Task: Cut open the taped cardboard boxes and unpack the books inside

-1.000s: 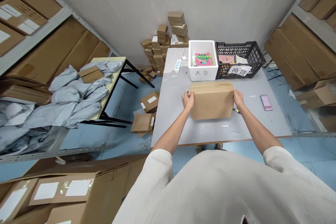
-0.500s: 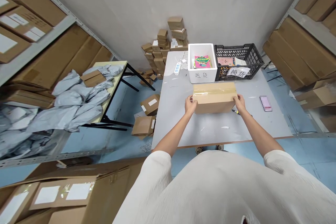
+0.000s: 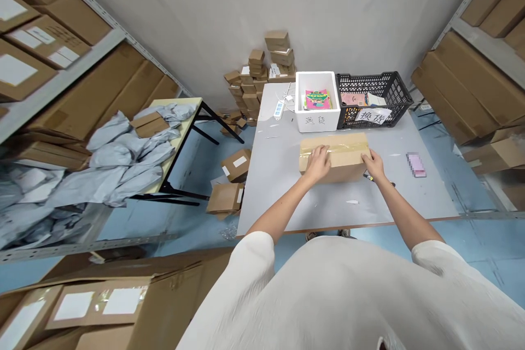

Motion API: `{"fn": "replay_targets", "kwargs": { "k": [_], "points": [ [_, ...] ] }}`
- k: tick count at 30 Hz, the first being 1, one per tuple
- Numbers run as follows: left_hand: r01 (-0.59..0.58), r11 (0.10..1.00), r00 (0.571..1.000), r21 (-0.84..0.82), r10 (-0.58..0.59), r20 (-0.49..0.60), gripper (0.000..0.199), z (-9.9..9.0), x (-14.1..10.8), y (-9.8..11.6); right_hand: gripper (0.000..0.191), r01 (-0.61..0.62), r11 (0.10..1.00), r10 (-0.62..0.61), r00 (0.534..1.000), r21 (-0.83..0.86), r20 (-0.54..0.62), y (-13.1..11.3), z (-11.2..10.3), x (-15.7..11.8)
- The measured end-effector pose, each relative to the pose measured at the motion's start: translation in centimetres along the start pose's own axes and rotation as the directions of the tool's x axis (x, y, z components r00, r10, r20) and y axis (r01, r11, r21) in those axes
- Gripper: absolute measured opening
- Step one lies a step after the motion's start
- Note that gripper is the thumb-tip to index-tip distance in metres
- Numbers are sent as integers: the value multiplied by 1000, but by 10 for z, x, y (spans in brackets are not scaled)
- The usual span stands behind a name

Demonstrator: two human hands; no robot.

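Observation:
A cardboard box (image 3: 344,161) with clear yellowish tape (image 3: 342,149) along its top sits on the grey table. Across the top, my left hand (image 3: 319,162) rests on the tape with its fingers laid over it. At the box's right end, my right hand (image 3: 373,165) grips the near corner, thumb on the top edge. A cutter with yellow and black parts (image 3: 368,176) lies by my right wrist, partly hidden under the forearm.
Behind the box stand a white foam bin (image 3: 318,120) holding colourful books and a black plastic crate (image 3: 373,120). A power strip (image 3: 279,109) lies at left, a pink phone-like object (image 3: 416,164) at right. Grey parcels (image 3: 123,147) cover a side table. Loose boxes (image 3: 225,198) sit on the floor.
My left hand has moved from the box's left end onto the taped top. The right hand still holds the right end.

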State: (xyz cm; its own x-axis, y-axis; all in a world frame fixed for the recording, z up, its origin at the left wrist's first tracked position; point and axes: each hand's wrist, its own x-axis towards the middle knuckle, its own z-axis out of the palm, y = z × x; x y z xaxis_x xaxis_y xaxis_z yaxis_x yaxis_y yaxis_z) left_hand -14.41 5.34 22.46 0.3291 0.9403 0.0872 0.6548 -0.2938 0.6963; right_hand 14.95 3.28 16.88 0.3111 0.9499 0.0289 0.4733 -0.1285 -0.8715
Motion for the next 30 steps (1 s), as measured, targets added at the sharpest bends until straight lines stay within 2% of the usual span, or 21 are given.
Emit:
{"fn": "replay_targets", "kwargs": {
  "k": [2,6,12,16,19,21,23,25,28,30],
  "points": [
    [-41,999,998,-18,42,41,59,6,4,15,67,-1,1000,1,1000,10,-27,-8,3,-2],
    [-7,1000,1000,-11,7,28,53,7,8,33,71,62,996,-62,998,61,-5,-34,17,-7],
    [7,1000,996,-23,-9,-88,48,-21,1,44,77,210,965,-228,967,155,111,-87,45,-11],
    [-35,999,978,-29,28,-208,50,-45,-10,42,80,286,940,-325,918,189,227,-123,66,-14],
    [-2,1000,954,3,3,-299,47,-60,-17,30,79,370,897,-432,849,242,305,-143,86,-14],
    [22,1000,939,9,-17,-343,45,-70,-23,17,79,395,888,-454,830,234,323,-148,99,-14],
    [34,999,926,15,-26,-376,46,-81,-31,1,80,384,910,-415,854,159,315,-147,108,-15],
    [60,998,909,28,-43,-415,47,-92,-40,-15,78,338,940,-333,896,35,293,-141,115,-15],
    [136,990,876,41,-101,-472,48,-111,-56,-41,78,210,966,-170,956,-151,240,-135,123,-18],
    [178,984,856,26,-142,-498,49,-122,-65,-58,83,118,971,-73,975,-210,209,-134,131,-21]
  ]
}}
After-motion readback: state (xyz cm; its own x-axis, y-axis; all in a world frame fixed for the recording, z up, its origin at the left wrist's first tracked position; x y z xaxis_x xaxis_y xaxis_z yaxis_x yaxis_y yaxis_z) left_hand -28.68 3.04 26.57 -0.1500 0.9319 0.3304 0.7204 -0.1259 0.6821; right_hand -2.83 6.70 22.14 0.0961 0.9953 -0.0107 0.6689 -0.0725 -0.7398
